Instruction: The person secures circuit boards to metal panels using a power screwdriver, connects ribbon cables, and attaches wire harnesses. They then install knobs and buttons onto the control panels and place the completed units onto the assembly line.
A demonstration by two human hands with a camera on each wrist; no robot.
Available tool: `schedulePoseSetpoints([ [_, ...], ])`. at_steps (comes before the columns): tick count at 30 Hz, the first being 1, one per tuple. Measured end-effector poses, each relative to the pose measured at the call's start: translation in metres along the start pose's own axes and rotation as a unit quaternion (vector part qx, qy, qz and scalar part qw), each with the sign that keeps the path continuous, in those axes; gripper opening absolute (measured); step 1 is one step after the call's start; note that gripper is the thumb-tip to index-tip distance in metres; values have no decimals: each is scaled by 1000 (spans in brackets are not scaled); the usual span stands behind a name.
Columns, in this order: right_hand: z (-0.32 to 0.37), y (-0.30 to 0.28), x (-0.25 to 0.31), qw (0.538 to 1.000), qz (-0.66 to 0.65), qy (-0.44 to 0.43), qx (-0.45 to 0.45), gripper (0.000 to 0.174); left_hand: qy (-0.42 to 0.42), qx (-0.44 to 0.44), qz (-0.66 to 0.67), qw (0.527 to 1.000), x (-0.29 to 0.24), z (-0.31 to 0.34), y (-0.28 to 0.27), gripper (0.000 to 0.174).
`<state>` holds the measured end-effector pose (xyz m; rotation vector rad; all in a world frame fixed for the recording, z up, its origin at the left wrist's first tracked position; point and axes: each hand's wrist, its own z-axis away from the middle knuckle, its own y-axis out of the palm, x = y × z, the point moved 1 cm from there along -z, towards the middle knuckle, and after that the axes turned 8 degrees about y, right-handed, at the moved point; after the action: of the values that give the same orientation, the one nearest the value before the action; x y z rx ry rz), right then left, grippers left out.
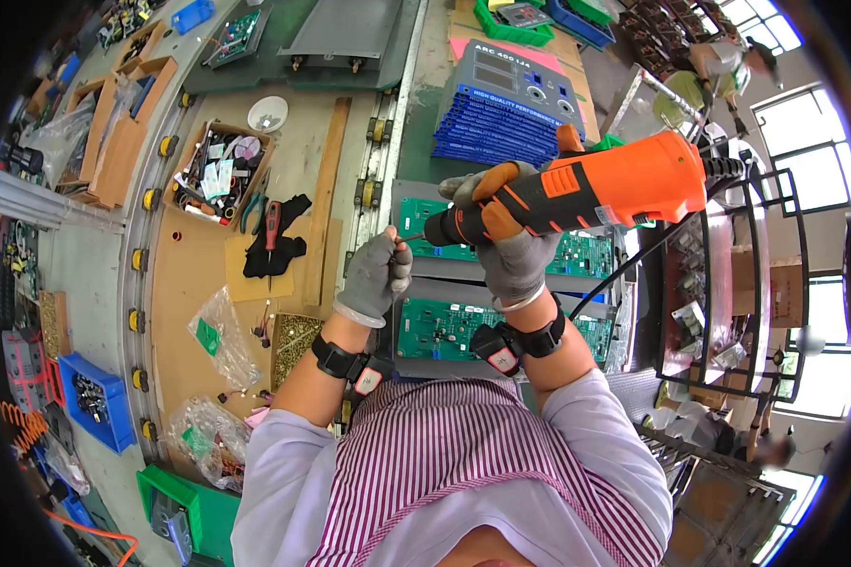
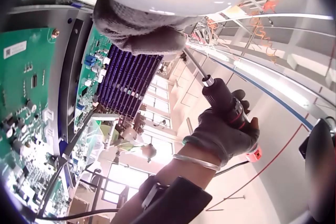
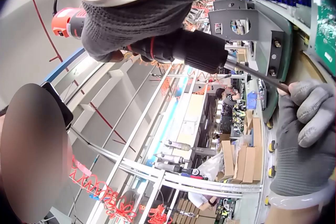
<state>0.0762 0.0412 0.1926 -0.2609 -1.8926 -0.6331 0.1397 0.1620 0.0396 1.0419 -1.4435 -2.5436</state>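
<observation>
An orange and black power screwdriver point(image 1: 586, 184) lies sideways in the right hand point(image 1: 515, 236), whose gloved fingers curl round its body near the black nose. From that nose a thin metal bit point(image 3: 257, 74) runs to the left hand point(image 1: 376, 274), which pinches the bit's tip between thumb and forefinger. Both hands are held above green circuit boards point(image 1: 444, 329). In the left wrist view the right hand point(image 2: 223, 134) grips the tool from below, and the left hand point(image 2: 142, 29) is at the top. The right wrist view shows bare fingertips point(image 3: 289, 88) at the bit's end.
Blue-edged panels point(image 1: 501, 118) are stacked beyond the tool. Left of the rail point(image 1: 364, 194) are a box of small parts point(image 1: 219, 175), a red-handled screwdriver point(image 1: 272, 227) on black cloth, a tray of screws point(image 1: 296, 348) and plastic bags point(image 1: 222, 335). A black cable trails from the tool.
</observation>
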Motion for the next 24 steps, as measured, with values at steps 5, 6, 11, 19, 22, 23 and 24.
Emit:
schedulePoseSetpoints([
  [5,-11,-3,-11,998,55,-7,-32,12,175,-64,-348,919,0,-31,-20,28],
  [6,-17,-5,-17,997,70,-4,-44,12,222,-94,-419,876,-3,-42,-31,29],
  [11,-46,-5,-50,991,80,-45,-95,26,183,-74,-658,727,-9,-59,-36,47],
  [19,-56,-5,-75,977,184,-54,-89,27,169,-60,-587,790,-2,-62,-25,39],
  [22,-53,-2,-65,970,231,-41,-62,22,147,-73,-567,807,-4,-59,-21,36],
  [23,-55,-2,-66,971,227,-34,-59,22,151,-74,-568,806,-1,-63,-24,35],
  [24,-55,-2,-67,972,224,-29,-57,23,156,-73,-570,804,1,-64,-26,35],
])
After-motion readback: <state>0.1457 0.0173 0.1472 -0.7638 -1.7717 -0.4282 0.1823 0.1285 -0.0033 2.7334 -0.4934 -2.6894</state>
